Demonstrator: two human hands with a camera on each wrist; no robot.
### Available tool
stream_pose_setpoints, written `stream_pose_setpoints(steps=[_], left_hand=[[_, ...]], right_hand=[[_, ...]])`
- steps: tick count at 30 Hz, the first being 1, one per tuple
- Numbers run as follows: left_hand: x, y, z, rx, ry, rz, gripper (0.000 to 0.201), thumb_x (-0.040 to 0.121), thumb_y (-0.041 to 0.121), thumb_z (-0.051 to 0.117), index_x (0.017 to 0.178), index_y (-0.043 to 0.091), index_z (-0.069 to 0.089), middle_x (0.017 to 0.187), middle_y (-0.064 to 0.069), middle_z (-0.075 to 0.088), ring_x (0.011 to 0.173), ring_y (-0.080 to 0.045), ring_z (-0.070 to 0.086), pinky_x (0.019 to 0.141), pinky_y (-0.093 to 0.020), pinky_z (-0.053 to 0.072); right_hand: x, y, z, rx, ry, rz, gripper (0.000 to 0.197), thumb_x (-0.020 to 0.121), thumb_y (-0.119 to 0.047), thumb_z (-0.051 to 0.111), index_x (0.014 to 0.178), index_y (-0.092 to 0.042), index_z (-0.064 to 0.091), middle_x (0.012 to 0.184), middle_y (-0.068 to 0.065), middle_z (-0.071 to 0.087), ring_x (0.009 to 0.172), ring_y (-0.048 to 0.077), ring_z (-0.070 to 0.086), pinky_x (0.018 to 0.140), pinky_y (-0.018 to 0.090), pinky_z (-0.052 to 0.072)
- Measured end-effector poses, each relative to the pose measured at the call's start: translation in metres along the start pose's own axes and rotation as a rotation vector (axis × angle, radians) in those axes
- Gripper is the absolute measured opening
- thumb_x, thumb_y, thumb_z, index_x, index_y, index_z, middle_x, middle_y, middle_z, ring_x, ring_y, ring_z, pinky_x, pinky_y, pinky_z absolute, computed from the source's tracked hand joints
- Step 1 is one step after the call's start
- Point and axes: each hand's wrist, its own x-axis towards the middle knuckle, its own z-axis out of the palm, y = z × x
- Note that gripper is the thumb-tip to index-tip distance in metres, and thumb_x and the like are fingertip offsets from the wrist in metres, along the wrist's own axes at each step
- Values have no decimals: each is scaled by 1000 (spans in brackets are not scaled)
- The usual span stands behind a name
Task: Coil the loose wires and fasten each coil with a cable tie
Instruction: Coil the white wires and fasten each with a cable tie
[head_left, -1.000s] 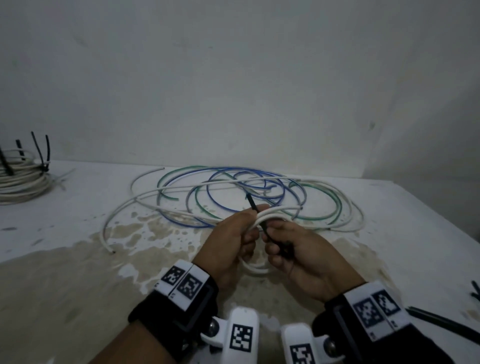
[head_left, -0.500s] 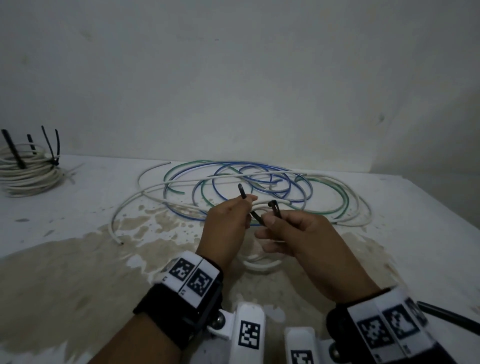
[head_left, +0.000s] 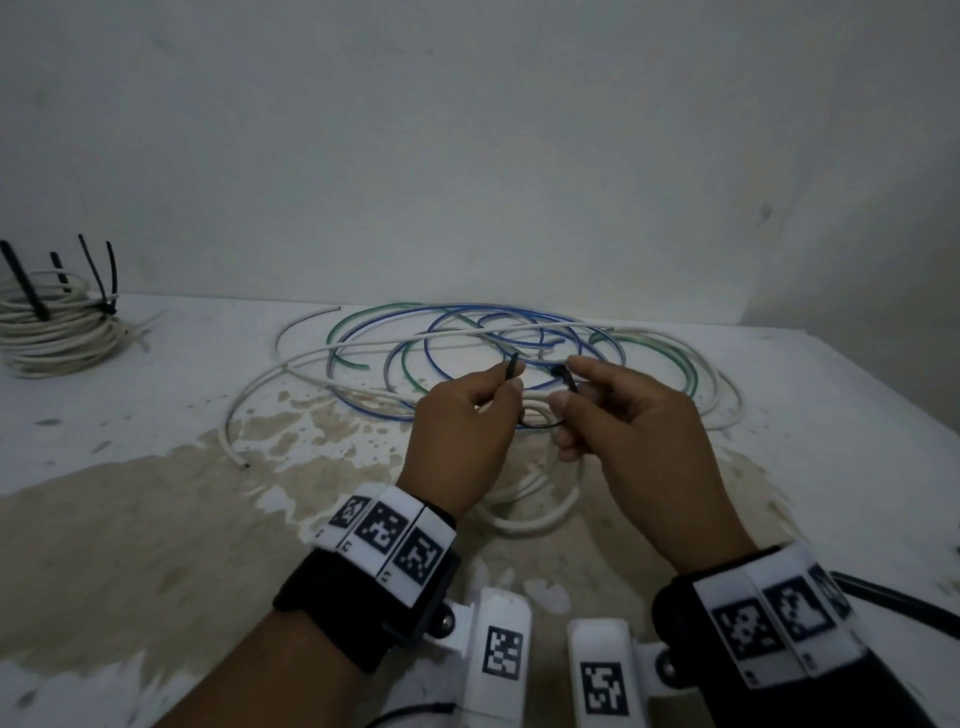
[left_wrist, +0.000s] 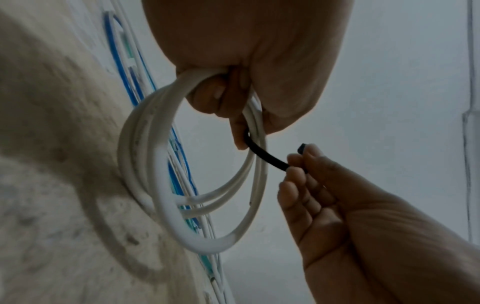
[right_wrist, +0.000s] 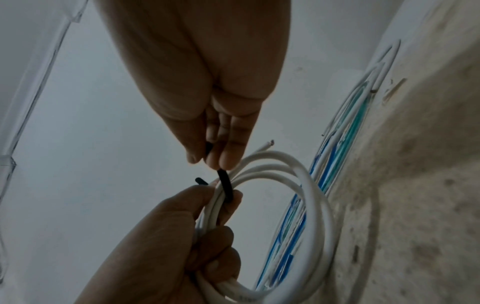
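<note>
stained white table (head_left: 156, 519) carries loose wires (head_left: 467, 332), a tied coil (head_left: 57, 332), black ties (head_left: 893, 605).

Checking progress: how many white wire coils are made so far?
2: a tied coil at the table's far left, and a small coil held in the left hand, with a black cable tie looped around it, unfastened.
</note>
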Motion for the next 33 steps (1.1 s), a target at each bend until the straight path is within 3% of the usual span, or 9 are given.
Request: stream_pose_setpoints(steps=[7,12,16,19,22,26,29,31,33], left_hand=[[-6,7,1,195,-95,164,25,94,19,53,110,20,72,87,4,71,68,5,55,63,-1,35],[-8,7,3,177,-120,202,24,94,15,54,101,23,75,74,7,70,72,-6,61,64,-17,45],[-7,4,3,189,-117,218,24,94,17,52,101,17,75,63,19,58,60,5,54,57,-8,36],[-8,5,3,152,-116,228,28,91,26,50,97,15,76,69,5,69,67,-5,61,62,-23,46],[-10,5,4,133,-108,245,34,86,29,47,94,14,76,77,-2,73,71,-11,61,68,-32,46],[-10,3,6,202,-122,317,32,88,27,46,92,14,75,72,-2,69,69,-11,56,66,-31,43],[-9,2,6,209,-125,338,28,89,24,47,91,17,74,69,3,65,69,-9,54,64,-28,42],[-9,3,6,210,-123,329,30,88,26,46,98,19,74,78,3,70,76,-8,59,69,-25,44],[-9,3,6,221,-126,297,36,87,31,44,105,20,73,90,6,73,84,-5,62,74,-16,45]], right_hand=[[-2,-3,-1,-81,44,-60,23,94,-9,54,103,-27,65,69,-5,69,50,9,57,55,23,51],[-1,-2,-2,-145,47,-86,20,93,-10,55,105,-18,69,68,-2,68,48,7,56,54,19,48],[-2,0,-4,-170,36,-93,20,92,-10,56,106,-11,71,60,-11,66,49,6,58,55,14,47],[-2,1,-4,-167,43,-99,19,91,-11,59,105,-11,72,61,-8,66,49,5,58,55,13,46],[-2,-1,-3,-183,3,-97,20,89,-12,62,101,-25,70,56,-10,64,48,4,56,54,15,46],[-2,-3,-6,-173,-34,-56,21,86,-10,64,92,-30,69,58,-6,66,48,4,55,53,20,47],[-2,-4,-6,24,-70,98,25,87,-8,63,107,-23,64,64,4,65,53,13,56,52,28,49],[-2,-5,-6,75,-76,137,22,88,-6,61,108,-14,64,65,4,65,53,14,55,50,28,46],[-2,-8,-6,63,-31,106,18,89,-5,59,100,-17,67,64,1,66,53,14,53,50,27,46]])
